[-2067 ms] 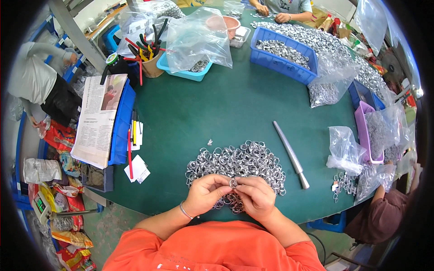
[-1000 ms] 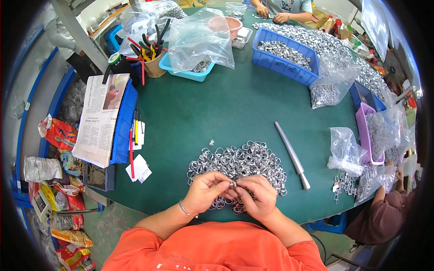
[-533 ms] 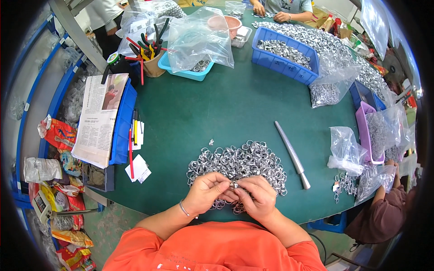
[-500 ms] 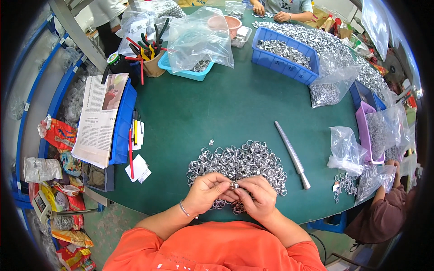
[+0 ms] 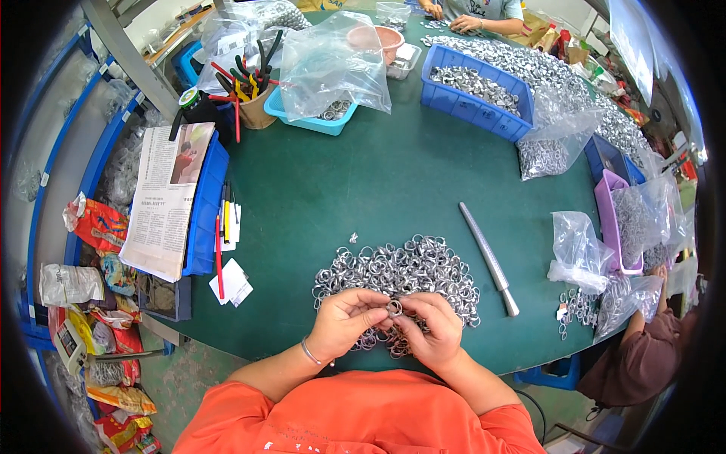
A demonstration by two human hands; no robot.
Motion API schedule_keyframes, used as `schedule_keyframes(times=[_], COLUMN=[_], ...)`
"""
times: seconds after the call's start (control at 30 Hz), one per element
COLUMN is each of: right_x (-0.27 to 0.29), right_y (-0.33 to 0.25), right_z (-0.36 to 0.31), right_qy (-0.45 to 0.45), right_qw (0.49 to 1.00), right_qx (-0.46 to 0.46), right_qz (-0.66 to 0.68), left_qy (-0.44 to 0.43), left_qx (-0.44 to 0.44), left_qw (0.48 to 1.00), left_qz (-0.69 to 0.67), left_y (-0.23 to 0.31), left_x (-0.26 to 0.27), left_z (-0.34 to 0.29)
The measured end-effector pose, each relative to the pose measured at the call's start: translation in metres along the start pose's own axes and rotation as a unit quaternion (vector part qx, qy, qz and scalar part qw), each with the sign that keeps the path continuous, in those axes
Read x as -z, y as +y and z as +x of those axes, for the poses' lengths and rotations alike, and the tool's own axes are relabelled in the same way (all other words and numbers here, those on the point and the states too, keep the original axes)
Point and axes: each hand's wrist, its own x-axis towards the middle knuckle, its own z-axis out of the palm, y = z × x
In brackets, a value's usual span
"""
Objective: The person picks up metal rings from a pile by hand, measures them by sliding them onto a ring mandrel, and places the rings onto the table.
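Between my two hands, a small silver ring (image 5: 394, 307) is pinched by the fingertips. My left hand (image 5: 346, 321), closed, grips its left side with thumb and forefinger. On the other side, my right hand (image 5: 432, 325) is closed on the same ring. Just beyond and partly under my hands spreads a heap of silver rings (image 5: 408, 265) on the green table (image 5: 325, 181). Right of the heap lies a tapered metal ring mandrel (image 5: 488, 257), touched by neither hand. One tiny loose piece (image 5: 353, 237) rests by the heap's far left edge.
At the left stands a blue bin (image 5: 206, 204) under a newspaper (image 5: 168, 193), with pens and white cards (image 5: 236, 284) beside it. Farther back are a pot of pliers (image 5: 257, 110), a turquoise tray (image 5: 310, 123) and a ring-filled blue crate (image 5: 476, 102). Co-workers sit across and at right.
The ring between my fingertips has turned, and its round opening now faces up. Across the table a co-worker's hands have shifted slightly left. A standing person at far left has gone from view.
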Motion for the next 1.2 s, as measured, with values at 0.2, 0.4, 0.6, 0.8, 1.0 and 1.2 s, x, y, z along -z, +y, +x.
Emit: schedule_keyframes(times=[0.2,0.4,0.6,0.8,1.0,1.2], right_x=[-0.002,-0.001,0.034,0.097,0.102,0.092], right_y=[-0.001,0.001,0.021,0.065,0.086,0.055], right_z=[-0.001,0.001,0.014,0.007,-0.019,-0.008], right_qy=[-0.004,-0.019,-0.008,-0.034,-0.048,-0.017], right_qw=[1.0,0.999,0.985,0.875,0.871,0.951], right_qx=[-0.003,0.043,0.079,-0.172,-0.211,-0.19], right_qz=[-0.001,-0.006,-0.154,-0.451,-0.441,-0.245], left_qy=[0.009,0.005,0.016,0.045,0.017,0.057], left_qx=[-0.003,-0.064,-0.015,-0.097,-0.072,-0.1], left_qw=[1.0,0.998,0.999,0.993,0.997,0.993], left_qz=[-0.017,0.022,0.027,0.048,0.01,0.03], left_y=[-0.002,-0.003,0.008,0.018,0.023,0.038], left_x=[0.001,0.001,0.0,0.01,0.016,0.016], left_z=[-0.002,0.001,0.004,0.008,0.015,0.015])
